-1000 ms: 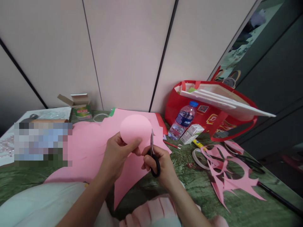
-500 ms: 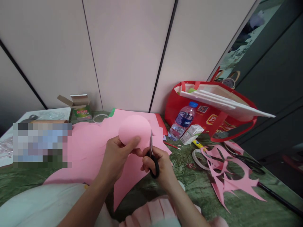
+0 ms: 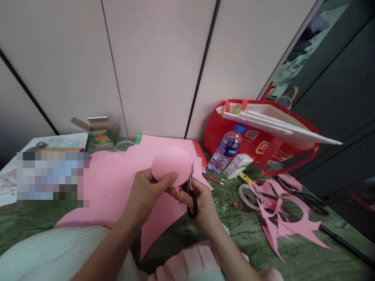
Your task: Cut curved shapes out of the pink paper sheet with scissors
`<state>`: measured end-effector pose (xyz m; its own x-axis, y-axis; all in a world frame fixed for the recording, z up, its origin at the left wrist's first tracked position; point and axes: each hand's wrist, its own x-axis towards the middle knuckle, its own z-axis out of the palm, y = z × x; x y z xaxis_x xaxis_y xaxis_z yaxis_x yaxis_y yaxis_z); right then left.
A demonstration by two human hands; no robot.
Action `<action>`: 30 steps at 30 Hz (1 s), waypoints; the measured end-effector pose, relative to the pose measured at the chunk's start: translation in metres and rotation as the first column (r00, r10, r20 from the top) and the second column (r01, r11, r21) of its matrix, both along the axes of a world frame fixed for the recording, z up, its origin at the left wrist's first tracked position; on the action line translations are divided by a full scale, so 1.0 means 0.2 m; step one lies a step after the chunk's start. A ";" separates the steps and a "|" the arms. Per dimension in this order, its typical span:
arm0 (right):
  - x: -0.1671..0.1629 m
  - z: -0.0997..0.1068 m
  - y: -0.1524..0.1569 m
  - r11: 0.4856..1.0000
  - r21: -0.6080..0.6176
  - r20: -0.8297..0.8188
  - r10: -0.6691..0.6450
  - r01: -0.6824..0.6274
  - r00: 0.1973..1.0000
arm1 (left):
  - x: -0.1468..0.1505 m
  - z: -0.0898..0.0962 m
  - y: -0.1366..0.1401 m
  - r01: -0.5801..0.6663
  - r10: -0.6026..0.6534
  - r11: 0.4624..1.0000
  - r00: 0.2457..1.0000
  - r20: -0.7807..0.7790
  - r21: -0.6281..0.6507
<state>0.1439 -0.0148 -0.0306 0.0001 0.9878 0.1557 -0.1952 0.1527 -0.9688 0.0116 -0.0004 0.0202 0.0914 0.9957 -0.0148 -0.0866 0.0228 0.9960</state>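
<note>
In the head view, our left hand (image 3: 148,193) has its fingers (image 3: 169,180) closed on a round pink paper (image 3: 171,160), the thumb lying flat on the face toward us near the lower edge. Our right hand (image 3: 202,197) has its fingers curled round the black handles of the scissors (image 3: 192,194); the blades point up just beside the paper's right edge, and we cannot tell how far apart they stand. We have the round paper raised over larger pink sheets (image 3: 105,175) spread on the green desk (image 3: 225,203). To our right, a water bottle (image 3: 225,151) and a small carton (image 3: 238,166) sit before a red bag (image 3: 212,128); nearer us lie pink scraps (image 3: 295,229).
</note>
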 end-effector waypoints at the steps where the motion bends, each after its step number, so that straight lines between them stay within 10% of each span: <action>1: 0.00 -0.01 0.00 1.000 0.001 0.005 -0.006 0.006 1.000 | 0.00 0.00 0.00 0.003 -0.003 1.000 1.000 0.001 0.003; 30: -0.01 -0.01 -0.01 0.997 -0.062 -0.014 -0.036 0.035 0.999 | -0.01 -0.05 0.04 -0.040 0.040 0.999 0.999 -0.010 0.030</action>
